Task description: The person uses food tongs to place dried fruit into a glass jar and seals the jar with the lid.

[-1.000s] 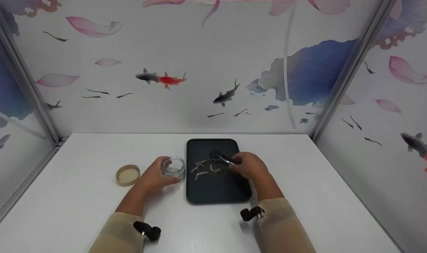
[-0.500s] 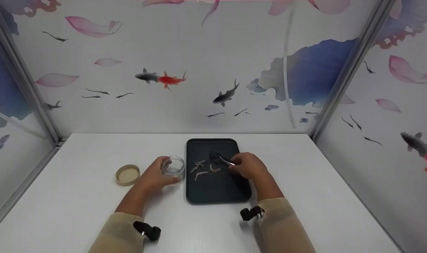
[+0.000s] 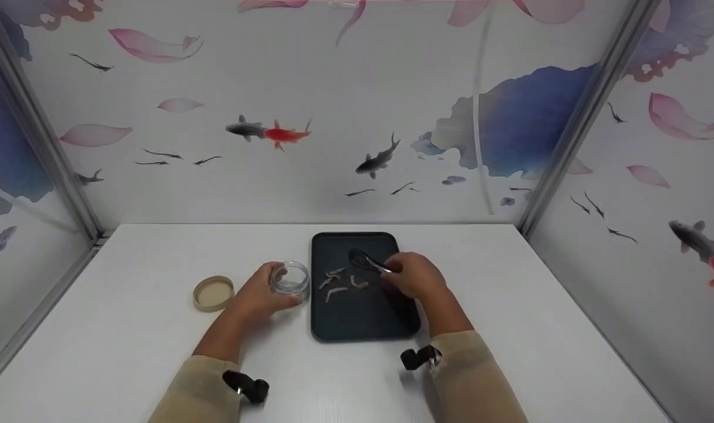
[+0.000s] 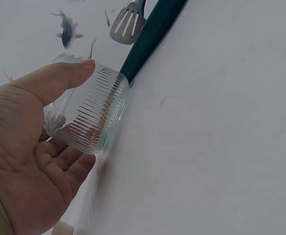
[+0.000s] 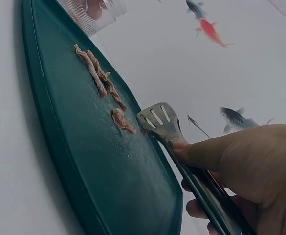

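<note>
A dark tray lies on the white table, with several small pale meat strips on it. My right hand grips metal tongs, whose slotted tips hover just above the tray beside the strips. Nothing shows between the tips. My left hand curls round a small ribbed glass jar standing against the tray's left edge. The tongs' tip shows beyond the jar.
A round tan lid lies flat on the table left of the jar. Panels printed with fish and petals wall in the table at the back and both sides. Bare white tabletop runs in front of both arms.
The tongs' tips have shifted slightly up and back over the tray. The left hand and jar have not moved.
</note>
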Demonstrator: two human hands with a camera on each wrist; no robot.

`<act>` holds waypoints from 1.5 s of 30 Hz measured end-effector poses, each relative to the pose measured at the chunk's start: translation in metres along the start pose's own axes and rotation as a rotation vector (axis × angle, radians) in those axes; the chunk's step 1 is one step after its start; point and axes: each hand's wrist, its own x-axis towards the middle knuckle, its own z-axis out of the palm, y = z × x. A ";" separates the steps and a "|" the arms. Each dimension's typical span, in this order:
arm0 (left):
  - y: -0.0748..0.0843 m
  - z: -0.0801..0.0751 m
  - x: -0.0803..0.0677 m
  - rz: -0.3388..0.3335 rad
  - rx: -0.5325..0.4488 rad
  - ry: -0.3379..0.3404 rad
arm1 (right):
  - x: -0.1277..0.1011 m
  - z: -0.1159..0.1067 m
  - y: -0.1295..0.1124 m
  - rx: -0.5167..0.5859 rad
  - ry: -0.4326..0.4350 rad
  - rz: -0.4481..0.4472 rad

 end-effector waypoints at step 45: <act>0.001 0.000 -0.001 0.037 -0.003 -0.001 | -0.035 -0.003 -0.075 0.077 0.043 -0.158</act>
